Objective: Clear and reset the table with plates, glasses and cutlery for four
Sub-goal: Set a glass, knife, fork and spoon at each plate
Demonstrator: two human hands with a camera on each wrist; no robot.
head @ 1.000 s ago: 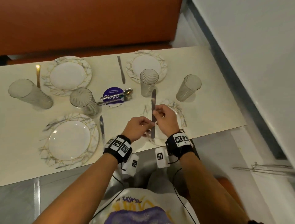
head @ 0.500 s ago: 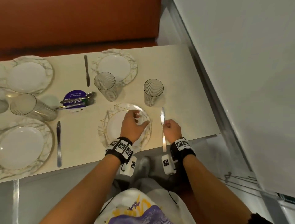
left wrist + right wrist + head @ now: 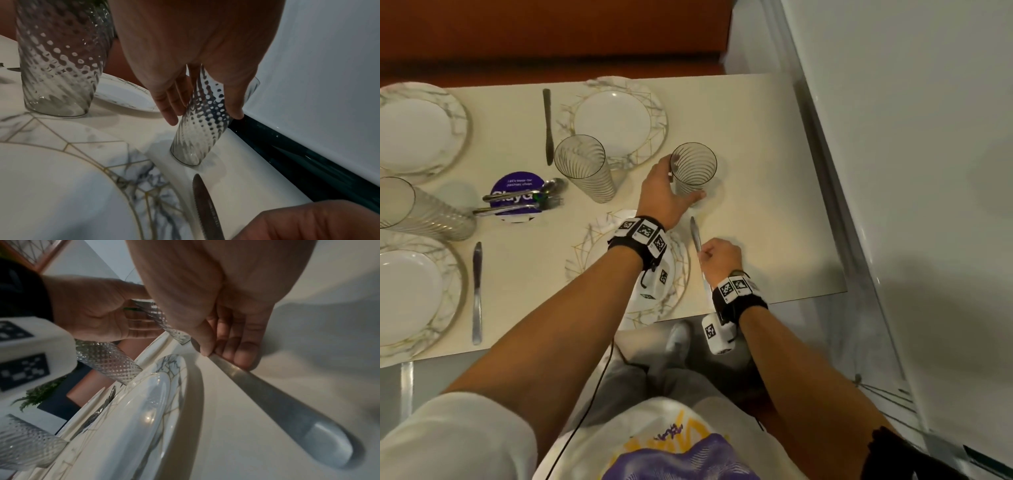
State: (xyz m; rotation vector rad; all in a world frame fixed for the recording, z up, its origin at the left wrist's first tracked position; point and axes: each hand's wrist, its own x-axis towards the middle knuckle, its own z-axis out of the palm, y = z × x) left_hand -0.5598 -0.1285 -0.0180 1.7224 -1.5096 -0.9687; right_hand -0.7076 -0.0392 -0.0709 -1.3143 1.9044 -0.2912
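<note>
On the cream table (image 3: 774, 144), near its left edge, two marble-patterned plates (image 3: 412, 130) with gold lines sit one toward the far side and one (image 3: 410, 291) toward the near side, with a ribbed clear glass (image 3: 421, 212) between them. A knife (image 3: 477, 291) lies just right of the near plate. Toward the middle is a round purple coaster (image 3: 515, 186) printed in white; only "Clay" can be read, the smaller lines being too blurred. A spoon and fork (image 3: 524, 200) rest across it. Farther right, a second knife (image 3: 547, 126) lies beside a third plate (image 3: 616, 120) at the far edge, and another ribbed glass (image 3: 585, 168) stands touching that plate's near rim.

The left hand (image 3: 662, 195) reaches over the fourth plate (image 3: 585, 253) at the near edge and grips a ribbed glass (image 3: 693, 171), thumb on one side and fingers (image 3: 168, 104) curled round the other. In the left wrist view this glass (image 3: 197, 129) leans, its base on the table just beyond the plate's right rim.

The right hand (image 3: 720, 255) pinches the third knife (image 3: 695, 236) near mid-length between thumb and curled fingers (image 3: 244, 350). The knife (image 3: 287, 410) lies flat on the table just right of the fourth plate (image 3: 144, 402), its blade tip pointing at the held glass and its rounded handle toward the near edge.
</note>
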